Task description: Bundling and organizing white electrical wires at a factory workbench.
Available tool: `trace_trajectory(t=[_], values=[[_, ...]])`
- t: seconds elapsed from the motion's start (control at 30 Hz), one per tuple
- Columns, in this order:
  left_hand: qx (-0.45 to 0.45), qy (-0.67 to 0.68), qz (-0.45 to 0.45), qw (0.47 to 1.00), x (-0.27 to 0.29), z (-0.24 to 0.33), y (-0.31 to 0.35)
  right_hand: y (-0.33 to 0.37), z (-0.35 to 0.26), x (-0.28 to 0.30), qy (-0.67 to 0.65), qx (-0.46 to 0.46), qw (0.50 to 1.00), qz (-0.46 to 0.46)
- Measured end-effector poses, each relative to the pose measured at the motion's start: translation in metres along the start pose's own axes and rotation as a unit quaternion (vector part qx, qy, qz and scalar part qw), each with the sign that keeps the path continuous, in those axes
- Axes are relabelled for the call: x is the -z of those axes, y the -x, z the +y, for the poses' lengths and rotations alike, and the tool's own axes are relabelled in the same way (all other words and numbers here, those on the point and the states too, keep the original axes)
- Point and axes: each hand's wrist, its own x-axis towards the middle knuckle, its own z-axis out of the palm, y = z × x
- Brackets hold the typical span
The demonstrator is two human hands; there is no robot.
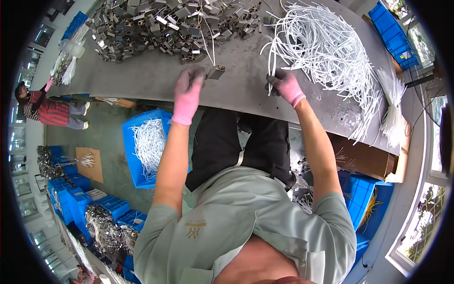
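My left hand [188, 91], in a pink glove with grey fingers, is over the grey table with its fingers curled together. Right beside its fingertips is a small metal box-shaped part [217, 72] with thin white wires [211, 49] running from it toward the pile behind. Whether the fingers grip this part I cannot tell. In a matching glove, my right hand [285, 86] pinches a white wire [270, 66] near the table's front edge. That wire reaches up toward a large tangled heap of white wires [321, 45].
A pile of metal box-shaped parts [156, 31] covers the far left of the table [142, 78]. Straight white wires [393, 111] hang in a bundle at the right end. A blue bin of white pieces [126, 156] is on the floor at left. Another person [47, 106] stands far left.
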Motion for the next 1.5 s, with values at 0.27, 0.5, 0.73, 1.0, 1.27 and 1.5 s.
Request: trace_trajectory(t=[0.27,0.5,0.73,1.0,1.27,1.5], values=[[0.045,0.206,0.035,0.977,-0.024,-0.005,-0.012,0.027,0.018,-0.007,0.108,0.192,0.968,0.123],[0.044,0.244,-0.058,0.967,-0.033,0.004,-0.023,0.007,0.082,-0.006,0.316,0.249,0.892,0.205],[0.035,0.093,-0.007,0.995,-0.005,-0.017,-0.019,0.024,0.021,-0.038,-0.142,0.152,0.977,0.038],[-0.017,-0.007,0.003,1.0,0.036,-0.036,0.077,0.008,-0.02,-0.131,-0.217,0.074,0.971,-0.075],[0.269,-0.187,-0.03,0.944,0.131,-0.128,0.262,-0.018,-0.021,-0.198,-0.402,-0.004,0.896,-0.191],[0.348,-0.155,0.016,0.924,0.169,-0.155,0.336,-0.023,-0.022,-0.172,-0.342,0.105,0.934,-0.016]])
